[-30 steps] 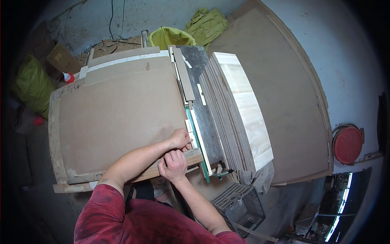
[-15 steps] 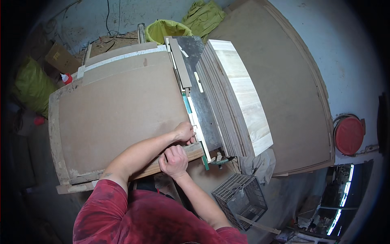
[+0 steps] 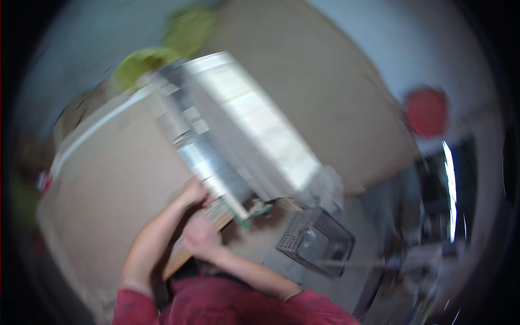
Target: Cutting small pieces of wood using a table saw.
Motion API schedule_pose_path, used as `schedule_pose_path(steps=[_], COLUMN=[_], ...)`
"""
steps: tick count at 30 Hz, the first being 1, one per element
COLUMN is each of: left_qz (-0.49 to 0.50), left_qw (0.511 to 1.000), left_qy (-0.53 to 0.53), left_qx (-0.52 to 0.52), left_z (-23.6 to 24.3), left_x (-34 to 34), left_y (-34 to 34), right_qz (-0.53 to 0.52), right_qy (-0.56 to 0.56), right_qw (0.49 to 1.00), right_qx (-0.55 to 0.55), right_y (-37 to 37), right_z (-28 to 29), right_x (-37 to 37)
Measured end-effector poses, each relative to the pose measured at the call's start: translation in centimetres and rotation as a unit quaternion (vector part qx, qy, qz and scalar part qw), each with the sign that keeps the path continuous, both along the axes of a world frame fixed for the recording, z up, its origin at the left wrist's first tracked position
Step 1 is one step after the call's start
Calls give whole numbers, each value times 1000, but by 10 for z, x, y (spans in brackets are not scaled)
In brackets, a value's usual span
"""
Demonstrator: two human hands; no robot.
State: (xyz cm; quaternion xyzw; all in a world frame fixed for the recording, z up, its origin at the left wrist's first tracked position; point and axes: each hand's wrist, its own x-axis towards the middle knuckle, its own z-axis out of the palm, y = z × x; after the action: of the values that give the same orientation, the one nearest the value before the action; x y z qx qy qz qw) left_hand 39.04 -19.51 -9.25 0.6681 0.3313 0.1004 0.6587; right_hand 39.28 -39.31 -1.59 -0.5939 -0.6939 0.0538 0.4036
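A person's left hand (image 3: pixel 194 190) rests against the metal rail (image 3: pixel 208 162) at the brown board (image 3: pixel 116 179)'s near edge, right hand (image 3: pixel 199 237) just below (grip lost to blur); firm, even pressure would likely serve best.

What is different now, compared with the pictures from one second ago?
The view has swung and blurred, so everything sits more tilted. The left hand and right hand stay at the near edge of the brown board, beside the metal rail. The grip is too blurred to judge.
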Motion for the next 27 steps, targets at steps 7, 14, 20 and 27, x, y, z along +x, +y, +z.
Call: schedule_pose_path(steps=[7,14,20,27], left_qz=[55,85,97,139], left_qw=[990,983,983,982], left_qy=[78,102,108,127], left_qx=[-105,-125,-109,-37], left_z=[10,36,49,43], left_x=[-25,-23,-20,-13], left_y=[-8,-11,-14,-32], right_qz=[103,-133,-99,-107], right_qy=[19,-98,-63,-144], right_qw=[991,975,974,964], right_qx=[-88,-148,-196,-196], right_y=[-29,32,56,50], right_z=[-12,-6,-11,-9], right_x=[36,115,114,104])
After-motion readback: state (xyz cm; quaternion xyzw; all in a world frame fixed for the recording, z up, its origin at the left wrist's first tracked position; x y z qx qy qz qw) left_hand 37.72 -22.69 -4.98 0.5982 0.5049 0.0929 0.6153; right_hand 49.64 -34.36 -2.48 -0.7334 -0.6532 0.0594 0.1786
